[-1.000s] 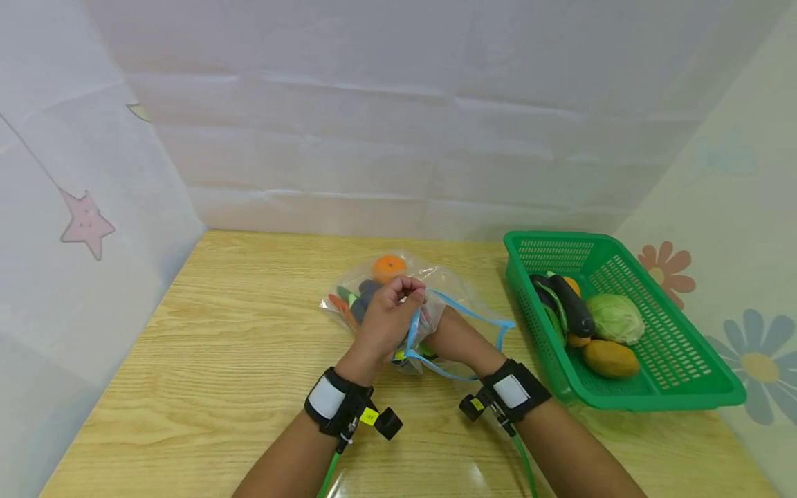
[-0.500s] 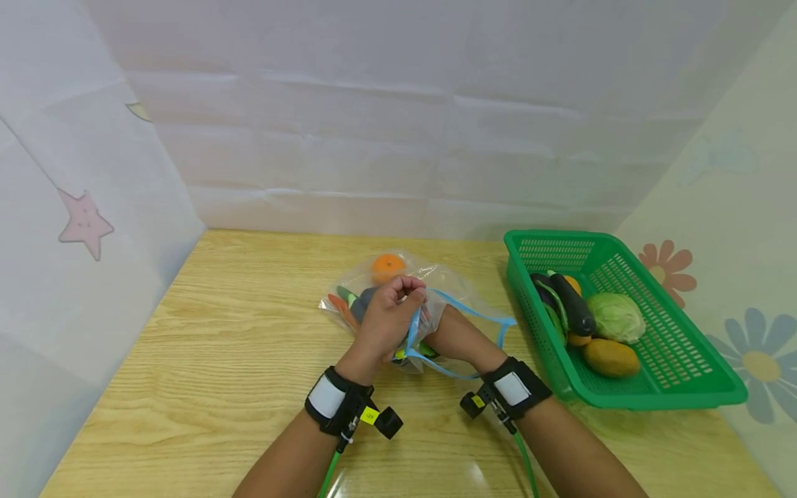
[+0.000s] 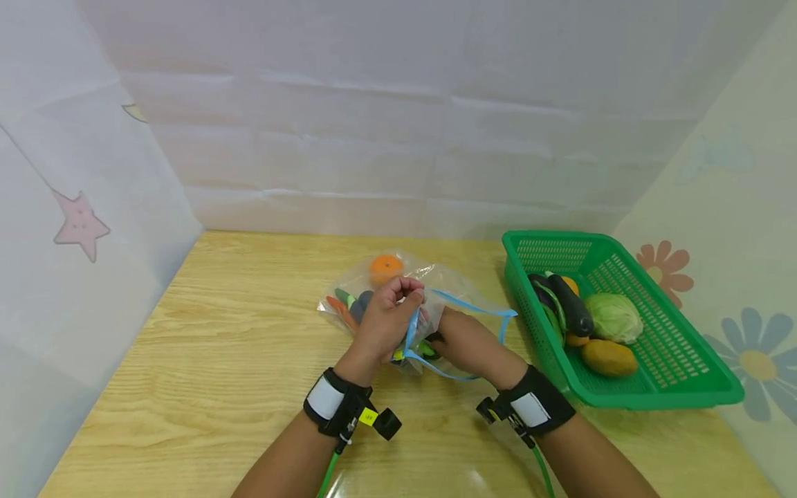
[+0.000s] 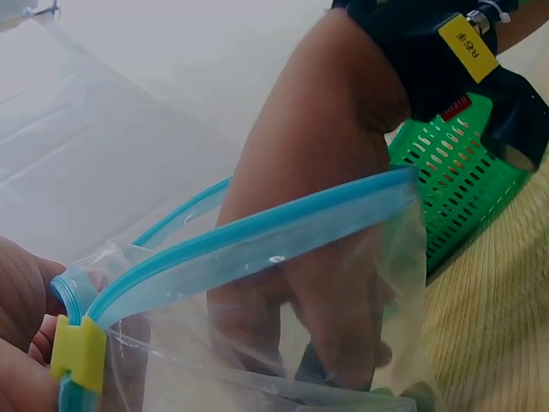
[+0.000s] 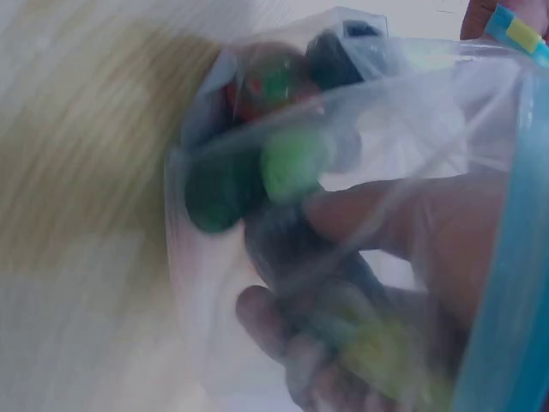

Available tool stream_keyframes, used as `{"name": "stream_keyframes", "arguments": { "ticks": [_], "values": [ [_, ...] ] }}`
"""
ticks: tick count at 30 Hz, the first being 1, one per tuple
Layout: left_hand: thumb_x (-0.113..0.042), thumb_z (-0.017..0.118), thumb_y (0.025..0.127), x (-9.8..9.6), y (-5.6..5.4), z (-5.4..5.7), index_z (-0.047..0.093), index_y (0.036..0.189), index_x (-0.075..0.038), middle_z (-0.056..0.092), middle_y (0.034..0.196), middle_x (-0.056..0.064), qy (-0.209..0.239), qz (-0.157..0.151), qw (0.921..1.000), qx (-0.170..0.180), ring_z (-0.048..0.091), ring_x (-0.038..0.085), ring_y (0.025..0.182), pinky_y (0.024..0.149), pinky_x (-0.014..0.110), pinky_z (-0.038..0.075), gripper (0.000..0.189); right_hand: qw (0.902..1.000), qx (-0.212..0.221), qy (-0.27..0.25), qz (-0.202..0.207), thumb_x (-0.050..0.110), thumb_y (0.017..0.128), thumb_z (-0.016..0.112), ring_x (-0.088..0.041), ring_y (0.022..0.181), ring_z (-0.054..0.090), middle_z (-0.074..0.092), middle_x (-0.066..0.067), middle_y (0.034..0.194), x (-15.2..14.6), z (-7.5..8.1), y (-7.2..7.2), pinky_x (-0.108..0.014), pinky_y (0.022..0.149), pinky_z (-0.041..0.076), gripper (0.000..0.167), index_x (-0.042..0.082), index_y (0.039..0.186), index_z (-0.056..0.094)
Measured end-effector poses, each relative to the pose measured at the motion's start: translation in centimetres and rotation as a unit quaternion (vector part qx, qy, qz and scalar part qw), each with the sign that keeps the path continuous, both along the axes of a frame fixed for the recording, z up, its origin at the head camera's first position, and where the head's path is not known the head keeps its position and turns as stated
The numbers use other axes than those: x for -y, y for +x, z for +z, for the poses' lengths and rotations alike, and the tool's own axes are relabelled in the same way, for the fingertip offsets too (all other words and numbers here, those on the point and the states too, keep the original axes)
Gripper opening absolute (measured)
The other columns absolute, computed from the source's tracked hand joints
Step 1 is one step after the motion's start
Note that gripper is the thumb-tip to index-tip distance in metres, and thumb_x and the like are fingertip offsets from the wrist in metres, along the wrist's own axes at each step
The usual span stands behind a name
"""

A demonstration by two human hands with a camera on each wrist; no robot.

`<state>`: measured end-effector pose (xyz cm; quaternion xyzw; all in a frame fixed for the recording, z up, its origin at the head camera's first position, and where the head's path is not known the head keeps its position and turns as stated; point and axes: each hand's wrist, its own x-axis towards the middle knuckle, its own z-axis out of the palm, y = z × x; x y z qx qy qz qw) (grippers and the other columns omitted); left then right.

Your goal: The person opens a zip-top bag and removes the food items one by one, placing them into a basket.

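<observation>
A clear zip bag (image 3: 445, 278) with a blue zip lies on the table with produce inside. My left hand (image 3: 387, 324) pinches its rim beside the yellow slider (image 4: 79, 352). Through the bag's mouth reaches my right hand (image 3: 467, 340). In the right wrist view, blurred by the plastic, its thumb and fingers curl round a dark vegetable (image 5: 292, 245), kind unclear. A mandarin (image 3: 386, 268) and a carrot (image 3: 341, 311) show through the bag in the head view. A red round thing with a green top (image 5: 273, 81) sits deeper in the bag.
A green plastic basket (image 3: 672, 400) stands to the right. It holds eggplants (image 3: 571, 306), a cabbage (image 3: 613, 318), a brown-yellow oval item (image 3: 610, 357) and other produce. Pale curtain-like walls enclose the back and sides of the wooden table (image 3: 236, 346).
My right wrist has shifted right and slightly toward me, partly drawing the hand back, and a dark thing now shows at its fingers. My left hand stays nearly still on the bag's rim.
</observation>
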<state>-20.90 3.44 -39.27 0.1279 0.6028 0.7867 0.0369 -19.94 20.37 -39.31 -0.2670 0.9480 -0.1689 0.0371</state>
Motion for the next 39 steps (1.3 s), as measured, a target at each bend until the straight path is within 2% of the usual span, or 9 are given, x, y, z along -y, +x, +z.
{"name": "stream_keyframes", "arguments": {
  "ticks": [4,7,11,15,24,27,32,34,39],
  "values": [
    [-0.004,0.055,0.101,-0.1,0.2,0.0,0.058,0.108,0.009,0.058,0.099,0.010,0.001,-0.005,1.0000,0.005,0.061,0.012,0.075,0.067,0.020,0.050,0.015,0.9965,-0.059,0.055,0.019,0.006,0.093,0.069,-0.017,0.079,0.063,0.063,-0.001,0.095,-0.5,1.2,1.4,-0.031,0.064,0.048,0.008,0.012,0.098,0.067],
    [-0.005,0.055,0.101,0.0,0.2,0.0,0.059,0.108,0.008,0.058,0.099,0.010,-0.003,-0.005,1.0000,0.003,0.060,0.015,0.078,0.067,0.021,0.049,0.016,0.9931,-0.085,0.067,0.043,0.000,0.091,0.068,-0.015,0.077,0.063,0.065,-0.002,0.107,-1.0,2.4,2.4,-0.027,0.062,0.048,0.023,0.013,0.110,0.071],
    [-0.005,0.054,0.101,0.0,0.2,-0.1,0.059,0.108,0.008,0.059,0.099,0.010,-0.013,-0.006,0.9999,-0.004,0.060,0.018,0.084,0.069,0.021,0.049,0.016,0.9921,-0.085,0.078,0.048,-0.001,0.091,0.064,-0.009,0.071,0.058,0.064,-0.004,0.119,-1.9,4.2,3.9,-0.023,0.059,0.044,0.034,0.012,0.121,0.070],
    [-0.004,0.053,0.102,0.0,0.1,-0.1,0.058,0.109,0.009,0.059,0.099,0.010,-0.012,-0.011,0.9998,-0.010,0.060,0.017,0.083,0.068,0.022,0.050,0.016,0.9931,-0.073,0.084,0.037,0.004,0.092,0.065,-0.015,0.082,0.066,0.063,-0.009,0.129,-3.0,5.8,5.7,-0.026,0.063,0.050,0.034,0.013,0.124,0.070],
    [-0.003,0.050,0.102,0.2,0.1,0.0,0.056,0.112,0.010,0.055,0.095,0.009,0.012,-0.024,0.9996,0.006,0.061,0.014,0.070,0.050,0.019,0.044,0.017,0.9935,-0.072,0.067,0.056,0.008,0.093,0.065,-0.019,0.097,0.068,0.060,-0.009,0.135,-6.5,7.3,8.1,-0.025,0.064,0.049,0.038,0.022,0.129,0.067],
    [-0.003,0.050,0.103,0.2,0.1,0.0,0.055,0.112,0.009,0.055,0.095,0.008,0.013,-0.031,0.9994,0.009,0.061,0.014,0.069,0.047,0.019,0.042,0.017,0.9962,-0.047,0.037,0.063,0.008,0.093,0.067,-0.004,0.074,0.063,0.058,-0.011,0.138,-8.0,7.8,8.8,-0.020,0.058,0.043,0.042,0.024,0.132,0.064],
    [-0.004,0.050,0.103,0.2,0.1,0.0,0.056,0.112,0.008,0.056,0.096,0.008,0.009,-0.026,0.9995,0.015,0.062,0.014,0.071,0.049,0.019,0.043,0.016,0.9952,-0.048,-0.023,0.082,0.001,0.089,0.071,0.006,0.070,0.055,0.053,-0.008,0.143,-10.7,9.3,10.0,-0.015,0.056,0.038,0.056,0.025,0.138,0.058],
    [-0.005,0.050,0.103,0.2,0.0,0.0,0.056,0.112,0.008,0.056,0.096,0.008,0.006,-0.025,0.9996,0.014,0.062,0.015,0.071,0.049,0.019,0.043,0.017,0.9933,-0.079,-0.030,0.079,-0.001,0.086,0.073,0.003,0.095,0.059,0.052,-0.003,0.144,-11.8,9.8,10.0,-0.015,0.060,0.037,0.062,0.025,0.139,0.057],
    [-0.005,0.050,0.103,0.3,0.1,0.0,0.056,0.112,0.006,0.056,0.098,0.010,0.000,-0.028,0.9995,0.015,0.062,0.015,0.072,0.047,0.019,0.042,0.016,0.9886,-0.148,-0.023,0.013,-0.005,0.083,0.075,0.001,0.117,0.047,0.054,-0.009,0.139,-14.5,10.1,8.9,-0.015,0.067,0.037,0.064,0.019,0.140,0.056]
  ]
}}
